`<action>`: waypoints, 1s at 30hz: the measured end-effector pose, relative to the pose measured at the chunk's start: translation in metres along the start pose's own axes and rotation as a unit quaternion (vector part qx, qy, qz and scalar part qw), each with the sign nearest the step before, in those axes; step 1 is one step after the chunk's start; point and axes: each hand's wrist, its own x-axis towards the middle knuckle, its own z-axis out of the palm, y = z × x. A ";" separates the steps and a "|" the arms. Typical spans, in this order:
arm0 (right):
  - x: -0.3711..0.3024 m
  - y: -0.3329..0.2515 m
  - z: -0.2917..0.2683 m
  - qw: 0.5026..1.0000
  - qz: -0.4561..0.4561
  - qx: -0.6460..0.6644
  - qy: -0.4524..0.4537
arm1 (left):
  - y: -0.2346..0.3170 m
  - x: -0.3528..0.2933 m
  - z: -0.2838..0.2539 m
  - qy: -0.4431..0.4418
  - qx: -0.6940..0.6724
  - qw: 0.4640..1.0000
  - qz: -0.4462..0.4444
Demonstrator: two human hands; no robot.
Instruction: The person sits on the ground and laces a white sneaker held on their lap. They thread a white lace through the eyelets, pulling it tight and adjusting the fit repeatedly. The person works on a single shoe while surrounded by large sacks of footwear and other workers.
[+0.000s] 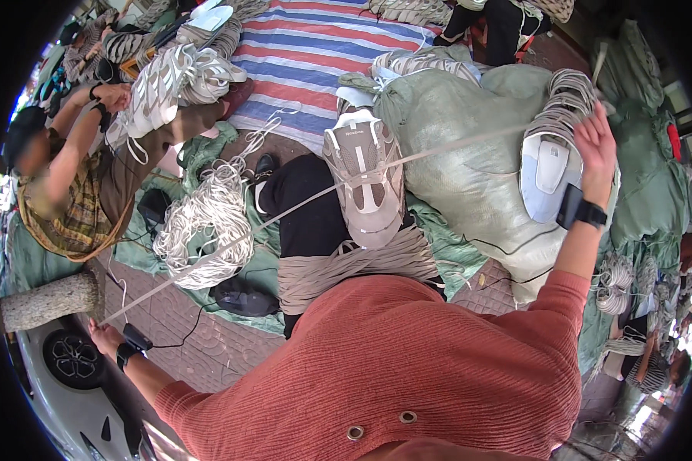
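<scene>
- Head view: taupe laces (315, 278) lie bundled across the lap.
- Just beyond, a beige shoe (367, 201) rests toe-inward.
- Left hand (106, 338) and right hand (594, 146), well apart, each grip pinching a lace (469, 144) (taut over the shoe).
- Farther, a striped sheet (300, 58).

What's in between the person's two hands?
In the head view, a stretched pale lace runs from the left hand toward the right hand, crossing the beige shoe on the way.
</scene>
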 end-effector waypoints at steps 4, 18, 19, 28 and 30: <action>-0.041 -0.086 -0.075 0.991 -0.030 -0.085 0.101 | -0.065 -0.130 0.120 -0.058 0.419 0.864 0.272; -0.024 0.114 0.029 0.945 -0.006 -0.322 0.057 | -0.196 -0.481 0.330 -0.669 0.377 0.600 0.226; -0.027 0.149 0.049 0.916 0.026 -0.400 -0.027 | -0.194 -0.485 0.332 -0.676 0.375 0.590 0.233; -0.059 0.338 0.146 0.550 -0.125 -0.620 -0.545 | -0.197 -0.493 0.334 -0.650 0.388 0.592 0.275; -0.056 0.347 0.143 0.549 -0.097 -0.622 -0.550 | -0.200 -0.497 0.336 -0.643 0.403 0.595 0.265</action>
